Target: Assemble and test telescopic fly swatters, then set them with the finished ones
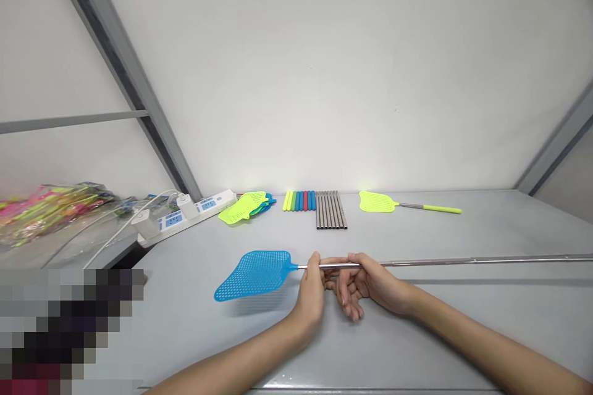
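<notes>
A blue fly swatter head is fixed to an extended telescopic metal rod that runs out past the right edge of the view. Close to the head, my left hand grips the rod between thumb and fingers. My right hand pinches the same rod a little further right, its lower fingers loosely curled. The swatter is held just above the grey table, with its shadow beneath. No coloured grip shows on the visible part of the rod.
Behind my hands lie a row of metal rods, several coloured handle grips, a pile of swatter heads and a yellow swatter. A power strip with cables stands left. Bagged colourful items lie at far left.
</notes>
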`<state>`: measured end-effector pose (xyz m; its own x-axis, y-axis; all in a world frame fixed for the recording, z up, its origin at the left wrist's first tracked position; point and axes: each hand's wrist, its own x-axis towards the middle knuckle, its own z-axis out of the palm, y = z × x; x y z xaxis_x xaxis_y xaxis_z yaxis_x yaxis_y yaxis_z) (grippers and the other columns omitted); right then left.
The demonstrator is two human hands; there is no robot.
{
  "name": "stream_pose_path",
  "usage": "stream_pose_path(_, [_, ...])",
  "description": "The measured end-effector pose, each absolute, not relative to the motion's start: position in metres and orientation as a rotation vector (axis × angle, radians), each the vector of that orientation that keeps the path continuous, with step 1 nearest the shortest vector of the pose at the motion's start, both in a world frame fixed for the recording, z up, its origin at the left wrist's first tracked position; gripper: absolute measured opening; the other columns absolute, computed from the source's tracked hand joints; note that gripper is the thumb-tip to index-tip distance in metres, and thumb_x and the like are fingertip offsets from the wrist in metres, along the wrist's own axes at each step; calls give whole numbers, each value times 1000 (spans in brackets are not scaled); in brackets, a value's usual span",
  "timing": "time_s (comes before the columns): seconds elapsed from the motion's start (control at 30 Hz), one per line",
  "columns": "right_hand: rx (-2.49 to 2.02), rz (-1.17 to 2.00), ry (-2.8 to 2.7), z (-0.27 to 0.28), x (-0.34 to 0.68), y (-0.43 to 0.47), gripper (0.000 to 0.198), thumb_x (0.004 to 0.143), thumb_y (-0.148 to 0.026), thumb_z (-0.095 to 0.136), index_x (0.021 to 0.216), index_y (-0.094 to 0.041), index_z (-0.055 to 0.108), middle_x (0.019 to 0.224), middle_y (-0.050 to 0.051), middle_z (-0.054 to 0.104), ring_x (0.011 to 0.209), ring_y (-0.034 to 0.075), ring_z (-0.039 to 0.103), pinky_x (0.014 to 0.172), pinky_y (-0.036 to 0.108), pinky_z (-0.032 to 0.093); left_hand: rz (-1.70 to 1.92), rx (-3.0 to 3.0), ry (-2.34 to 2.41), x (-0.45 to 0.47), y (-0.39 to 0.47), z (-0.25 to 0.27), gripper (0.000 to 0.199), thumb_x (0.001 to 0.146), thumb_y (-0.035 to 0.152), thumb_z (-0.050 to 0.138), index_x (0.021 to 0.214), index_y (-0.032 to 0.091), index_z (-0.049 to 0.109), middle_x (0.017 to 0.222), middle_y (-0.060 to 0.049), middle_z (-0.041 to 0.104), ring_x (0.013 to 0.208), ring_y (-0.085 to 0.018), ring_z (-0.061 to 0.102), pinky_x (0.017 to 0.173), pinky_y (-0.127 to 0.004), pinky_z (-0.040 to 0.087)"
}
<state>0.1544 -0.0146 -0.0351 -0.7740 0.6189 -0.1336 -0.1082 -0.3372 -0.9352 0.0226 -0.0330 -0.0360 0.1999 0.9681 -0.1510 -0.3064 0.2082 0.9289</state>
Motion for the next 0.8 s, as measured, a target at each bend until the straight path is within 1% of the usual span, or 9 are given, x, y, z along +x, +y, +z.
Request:
stream_pose_path(0.13, [-674, 2126, -1468, -33, 154, -15, 64, 82, -41, 11, 56, -8, 59, 51, 8, 57, 41, 12, 51, 42, 24, 37, 1052, 932, 937, 24, -34, -38, 54, 79, 47, 26, 87, 7, 62, 54, -6, 63, 45, -18, 56, 49, -29, 42])
stream_pose_path(0.27, [-697, 2115, -1484, -35, 153, -15, 64, 82, -41, 11, 60, -8, 60, 52, 8, 58, 40, 12, 52, 41, 23, 37, 1054, 934, 950, 24, -34, -37, 50, 79, 44, 28, 88, 7, 61, 58, -7, 64, 46, -17, 57, 53, -28, 44])
stream_pose_path(0.4, [-741, 2068, -1495, -38, 149, -16, 61, 83, -43, 14, 61, -8, 60, 53, 7, 58, 39, 11, 51, 39, 21, 36, 1024, 902, 977, 23, -32, -34, 54, 77, 49, 28, 84, 7, 60, 57, -7, 64, 39, -17, 54, 47, -29, 43])
stream_pose_path(0.47, [-763, 2029, -1483, -39, 147, -17, 60, 83, -44, 15, 61, -9, 59, 52, 6, 58, 37, 10, 50, 38, 21, 35, 1019, 881, 981, 22, -32, -32, 54, 76, 52, 29, 83, 8, 60, 57, -6, 64, 41, -17, 55, 48, -28, 42])
stream_pose_path(0.57, [-785, 1968, -1455, -41, 146, -16, 59, 83, -46, 17, 62, -9, 59, 50, 4, 56, 35, 9, 49, 38, 21, 35, 1007, 857, 944, 21, -32, -29, 57, 76, 56, 28, 79, 10, 60, 50, -4, 60, 44, -17, 56, 47, -26, 41])
stream_pose_path(0.7, [-807, 1878, -1414, -43, 144, -14, 57, 82, -47, 22, 61, -9, 59, 47, 3, 54, 35, 9, 47, 38, 21, 34, 923, 892, 794, 20, -29, -25, 66, 75, 63, 22, 70, 9, 60, 36, -1, 48, 39, -18, 53, 47, -28, 40])
stream_pose_path(0.8, [-817, 1826, -1362, -41, 143, -13, 48, 82, -46, 28, 76, -11, 60, 48, 0, 53, 36, 9, 46, 39, 21, 35, 912, 881, 725, 18, -27, -23, 69, 73, 66, 20, 78, 9, 59, 37, -1, 48, 40, -20, 54, 48, -30, 41])
